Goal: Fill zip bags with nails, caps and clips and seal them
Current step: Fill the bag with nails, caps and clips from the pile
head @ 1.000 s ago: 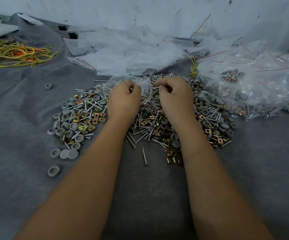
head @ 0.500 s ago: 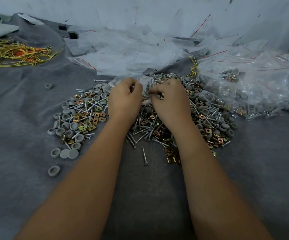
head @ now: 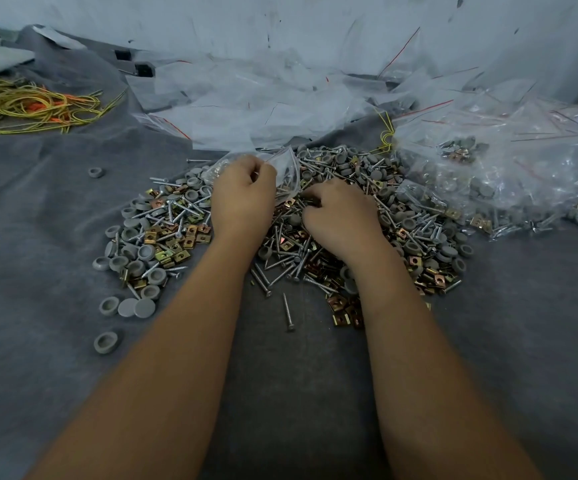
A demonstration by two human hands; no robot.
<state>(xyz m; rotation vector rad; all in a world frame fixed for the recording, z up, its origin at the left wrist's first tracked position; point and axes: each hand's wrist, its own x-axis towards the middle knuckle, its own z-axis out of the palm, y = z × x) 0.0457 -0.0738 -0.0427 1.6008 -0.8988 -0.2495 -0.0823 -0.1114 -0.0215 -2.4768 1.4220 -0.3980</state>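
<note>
Left hand (head: 242,199) pinches the small clear zip bag (head: 280,168) at the far edge of the mixed heap of grey caps, screws and brass clips (head: 315,237), likely holding its mouth open. Right hand (head: 339,216), fingers curled, digs into the heap beside the bag, probably gathering parts; can't tell what it holds.

No readable text, labels, brands or numbers anywhere in view.

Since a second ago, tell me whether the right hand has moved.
Yes. The right hand has dropped from the zip bag held by the left hand, toward the person, down into the pile, nearer the lone nail on the cloth.
</note>
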